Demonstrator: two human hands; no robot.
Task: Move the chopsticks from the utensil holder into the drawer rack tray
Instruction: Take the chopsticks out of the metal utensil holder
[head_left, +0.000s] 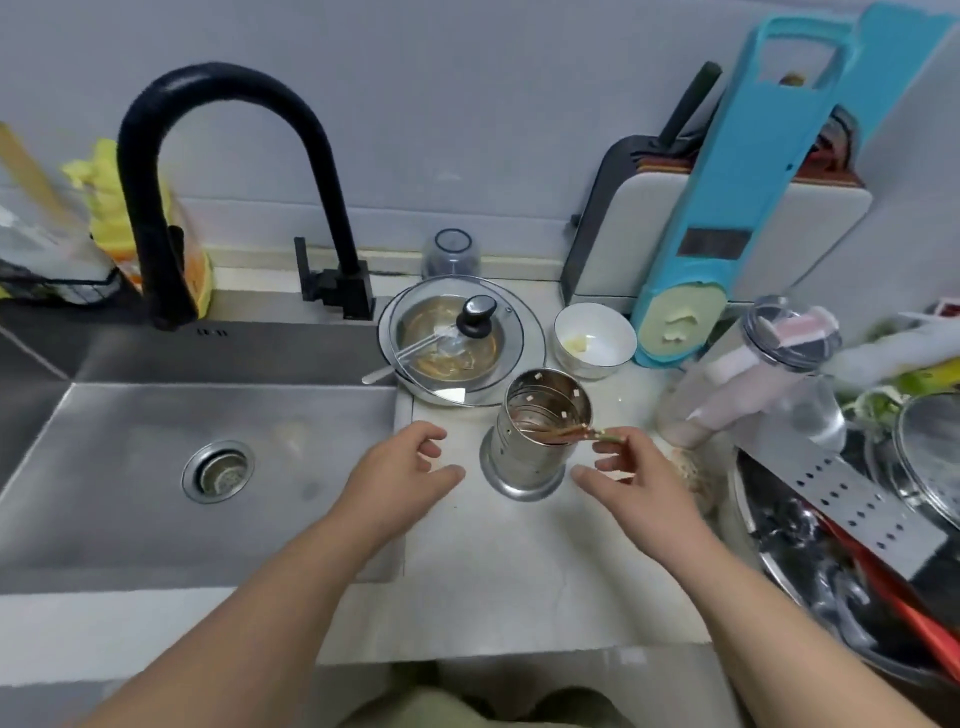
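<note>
Now the chopsticks (563, 434) lean in the holder (540, 431), tips over its rim, pinched by my right hand (631, 475). My left hand (402, 467) hovers spread beside it; I'd steady the holder and lift straight up.

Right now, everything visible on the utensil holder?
The utensil holder is a shiny metal cylinder with small holes in its wall and a wider round base. It stands upright on the pale counter, between the sink and a metal basin. The chopsticks lean out over its rim. The right hand touches their tips; the left hand hovers beside it, apart.
</note>
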